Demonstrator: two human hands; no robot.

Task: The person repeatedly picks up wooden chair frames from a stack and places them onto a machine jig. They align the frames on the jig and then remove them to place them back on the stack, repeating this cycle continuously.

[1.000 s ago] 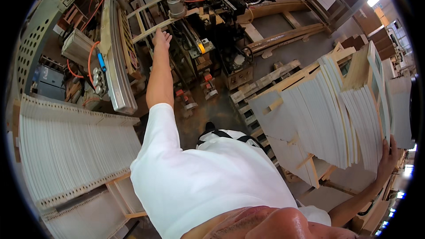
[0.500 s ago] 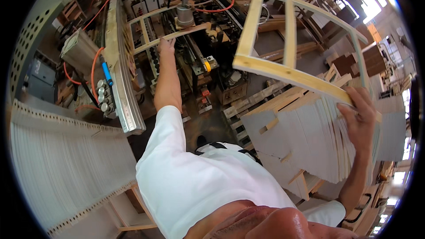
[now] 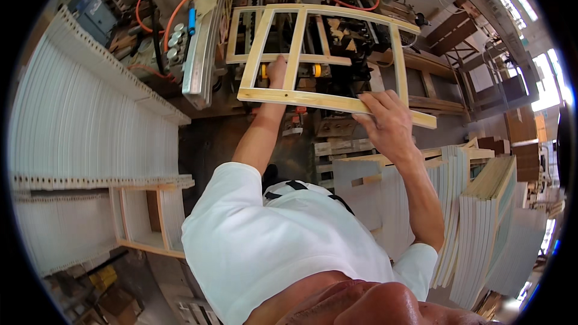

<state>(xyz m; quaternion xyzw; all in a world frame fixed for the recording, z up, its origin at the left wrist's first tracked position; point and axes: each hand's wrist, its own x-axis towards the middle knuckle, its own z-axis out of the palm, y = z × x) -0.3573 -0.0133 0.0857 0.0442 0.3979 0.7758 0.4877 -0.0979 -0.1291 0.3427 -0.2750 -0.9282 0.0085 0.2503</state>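
1. White panels [image 3: 99, 120] stood stacked at far left.
2. The left hand [image 3: 277, 73] was at the near bar of the lower wooden frame [image 3: 328, 60]; its grip could not be told.
3. The upper wooden frame [image 3: 319, 100] hung above, partly overlapping it.
4. The right hand [image 3: 388, 119] grasped its near bar.

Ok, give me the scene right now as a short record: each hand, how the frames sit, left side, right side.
Right hand: closed on the near rail of a pale wooden rectangular frame with crossbars
Left hand: at the near rail of a second pale wooden frame; grip unclear
Overlap: first frame partly in front of the second in view; contact cannot be told
Left side: long silver metal beam, blue cylindrical object beside it, long row of white panels with dotted edges
Right side: pale slab-like panels in a row
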